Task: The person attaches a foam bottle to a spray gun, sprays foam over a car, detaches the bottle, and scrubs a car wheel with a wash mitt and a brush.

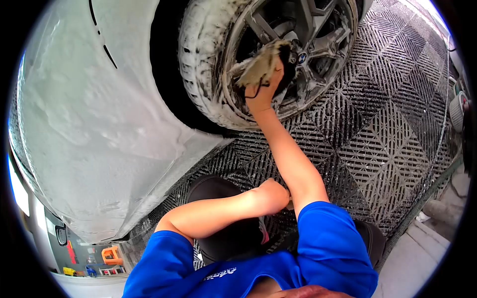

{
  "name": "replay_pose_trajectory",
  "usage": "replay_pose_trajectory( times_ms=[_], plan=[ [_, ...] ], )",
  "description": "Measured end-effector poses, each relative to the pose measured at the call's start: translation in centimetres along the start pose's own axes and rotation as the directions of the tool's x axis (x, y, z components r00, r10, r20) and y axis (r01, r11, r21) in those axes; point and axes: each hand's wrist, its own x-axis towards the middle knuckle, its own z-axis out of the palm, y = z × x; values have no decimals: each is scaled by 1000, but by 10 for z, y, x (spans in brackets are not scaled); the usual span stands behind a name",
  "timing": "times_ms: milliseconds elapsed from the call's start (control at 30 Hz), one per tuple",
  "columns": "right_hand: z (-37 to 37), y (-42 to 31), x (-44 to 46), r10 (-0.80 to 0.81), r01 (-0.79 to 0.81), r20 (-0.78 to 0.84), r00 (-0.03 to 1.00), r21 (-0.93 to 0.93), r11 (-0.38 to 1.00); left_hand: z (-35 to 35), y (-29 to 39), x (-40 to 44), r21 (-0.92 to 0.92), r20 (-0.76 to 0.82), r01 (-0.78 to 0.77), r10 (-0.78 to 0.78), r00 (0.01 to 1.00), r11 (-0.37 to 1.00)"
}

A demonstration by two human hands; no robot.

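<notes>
A shaggy beige and black wash mitt [259, 67] is in my right hand [264, 92], pressed against the spokes of the car wheel [318, 37], left of its hub. A dark cord loops beside the fingers. White foam coats the tire [198, 64] and part of the rim. Bent across my front, my left hand [273, 196] is curled closed above my knees, beside my right forearm. Its fingertips are mostly turned away, so whatever they may hold is hidden.
The foam-covered car body [99, 129] fills the left side. Slatted floor tiles [387, 154] lie under the wheel, wet in places. Along the right edge run a hose [422, 203] and a light grey container [458, 111]. An orange object [112, 256] is at lower left.
</notes>
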Motion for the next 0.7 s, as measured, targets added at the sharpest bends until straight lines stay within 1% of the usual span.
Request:
replay_pose_trajectory(
  times_ms=[33, 67, 100, 133, 167, 200, 233, 300, 333, 367, 400, 467, 500, 567, 600, 633, 667, 700],
  plan=[
    [-2, 2, 3, -158, 161, 35, 987, -269, 949, 1, -2, 0, -9, 5, 23, -23, 1000, 1000],
    [-5, 4, 7, -311, 301, 68, 948, -515, 803, 1, -2, 1, -3, 69, 65, -65, 996, 998],
    [8, -23, 17, -463, 434, 151, 873, -673, 598, -1, -4, 2, 1, 69, 63, -63, 996, 998],
    [19, -41, 27, -456, 481, 221, 862, -640, 599, 1, -4, 0, 26, 22, 54, -54, 998, 998],
    [20, -45, 33, -455, 507, 273, 848, -668, 544, 5, 0, -2, 44, -18, 46, -45, 999, 998],
    [15, -41, 36, -462, 525, 298, 835, -684, 507, 11, 0, 3, 43, 31, 41, -43, 999, 998],
    [8, -39, 40, -476, 550, 328, 816, -694, 464, 16, 2, 8, 40, 36, 38, -39, 999, 998],
    [-8, -36, 24, -419, 404, 207, 884, -789, 462, 22, 4, 16, 72, 20, -59, 57, 998, 996],
    [-17, -29, 15, -371, 328, 187, 910, -871, 365, -2, 13, 10, 33, 38, -43, 42, 998, 999],
    [-21, -19, 7, -372, 329, 188, 909, -871, 364, -2, 14, 12, 35, 37, -44, 43, 998, 998],
    [-16, -18, -2, -317, 222, 26, 948, -767, 602, -2, 15, 13, 43, 53, -76, 73, 996, 996],
    [-12, -17, -15, -335, 288, 139, 932, -846, 449, 0, 17, 14, 38, 65, -108, 106, 992, 993],
    [-1, -28, -24, -244, 264, 161, 956, -835, 483, 2, 17, 14, -73, -8, -73, 73, 997, 995],
    [15, -22, -49, -166, 202, 129, 978, -792, 576, 2, 14, 14, -278, -138, -29, -11, 990, 960],
    [13, -25, -59, -164, 301, 252, 954, -772, 559, -14, 16, 11, -202, -15, -11, 8, 1000, 979],
    [11, -25, -63, -162, 395, 370, 915, -741, 543, -6, 15, 12, -191, -10, -18, 17, 1000, 981],
    [10, -22, -58, -194, 419, 373, 907, -765, 489, 9, 13, 14, -24, -103, -71, 69, 992, 997],
    [8, -21, -46, -197, 421, 373, 906, -765, 488, 18, 11, 14, 141, -190, -104, 130, 973, 985]
  ],
)
